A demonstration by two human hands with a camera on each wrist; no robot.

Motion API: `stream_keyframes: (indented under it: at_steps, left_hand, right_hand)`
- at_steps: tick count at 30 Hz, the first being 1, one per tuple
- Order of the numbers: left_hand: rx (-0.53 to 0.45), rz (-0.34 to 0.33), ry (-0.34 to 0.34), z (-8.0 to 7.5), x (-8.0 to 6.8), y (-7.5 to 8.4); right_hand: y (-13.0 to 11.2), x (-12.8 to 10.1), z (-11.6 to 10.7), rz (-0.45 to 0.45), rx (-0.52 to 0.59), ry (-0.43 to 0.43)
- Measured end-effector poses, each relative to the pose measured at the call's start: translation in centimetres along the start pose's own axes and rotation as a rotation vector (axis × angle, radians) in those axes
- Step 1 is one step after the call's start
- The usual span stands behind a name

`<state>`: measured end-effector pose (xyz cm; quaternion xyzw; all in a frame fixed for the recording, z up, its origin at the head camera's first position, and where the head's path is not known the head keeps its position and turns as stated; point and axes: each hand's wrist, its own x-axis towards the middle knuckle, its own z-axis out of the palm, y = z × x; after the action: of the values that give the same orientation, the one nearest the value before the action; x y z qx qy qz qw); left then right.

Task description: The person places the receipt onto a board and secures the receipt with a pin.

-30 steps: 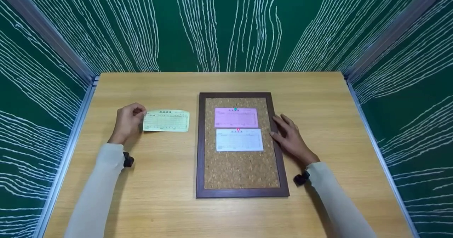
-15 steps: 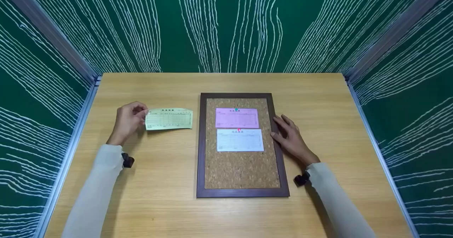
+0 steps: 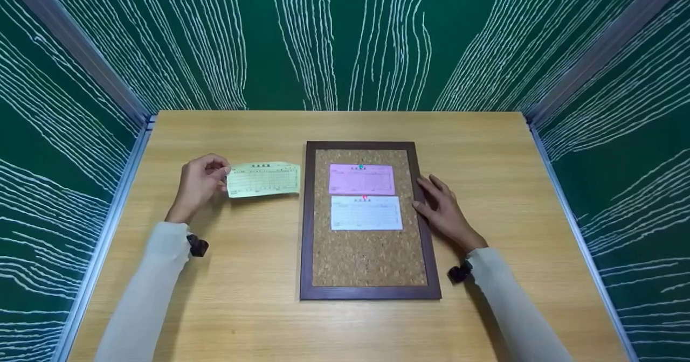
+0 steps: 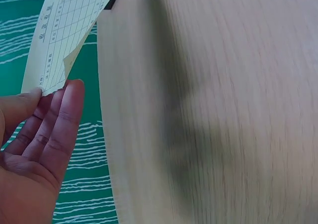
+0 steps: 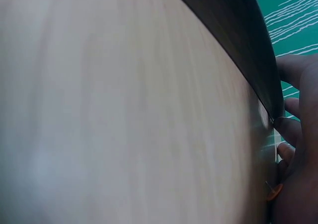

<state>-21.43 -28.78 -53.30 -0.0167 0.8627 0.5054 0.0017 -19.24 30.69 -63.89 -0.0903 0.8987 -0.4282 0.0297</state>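
Note:
My left hand (image 3: 200, 185) pinches a pale green paper slip (image 3: 263, 180) by its left end, between thumb and fingertips. The slip (image 4: 64, 35) is held over the table with a shadow under it, its right end close to the corkboard's left edge. My right hand (image 3: 444, 211) rests against the right side of the dark-framed corkboard (image 3: 366, 259), with fingertips at the frame (image 5: 248, 40). An orange pushpin (image 5: 275, 191) shows beside the right palm; how it is held cannot be told. A pink slip (image 3: 361, 180) and a white slip (image 3: 366, 214) lie on the cork.
A green pushpin (image 3: 361, 167) stands at the pink slip's top, and a red pushpin (image 3: 365, 197) at the white slip's top. The corkboard lies flat on a wooden table (image 3: 242, 297). Green walls (image 3: 259, 44) with white wavy lines rise behind and at both sides.
My left hand has shifted slightly to the right, bringing the green slip nearer the corkboard; the slip's lower edge has risen a little. My right hand has stayed at the frame.

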Motion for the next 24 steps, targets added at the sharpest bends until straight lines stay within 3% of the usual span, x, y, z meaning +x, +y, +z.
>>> stream_keyframes:
  at_steps: [5,12,24]
  left_hand:
    - [-0.052,-0.024,-0.001,0.3,-0.3,0.6]
    - [-0.118,0.026,-0.017,0.8,-0.7,1.3]
    - [-0.107,0.009,-0.031,1.3,-0.8,1.7]
  right_hand:
    - [0.0,0.0,0.0,0.005,0.012,-0.004]
    - [0.0,-0.1,0.1,-0.022,-0.006,-0.005]
    - [0.1,-0.1,0.0,-0.01,-0.007,-0.008]
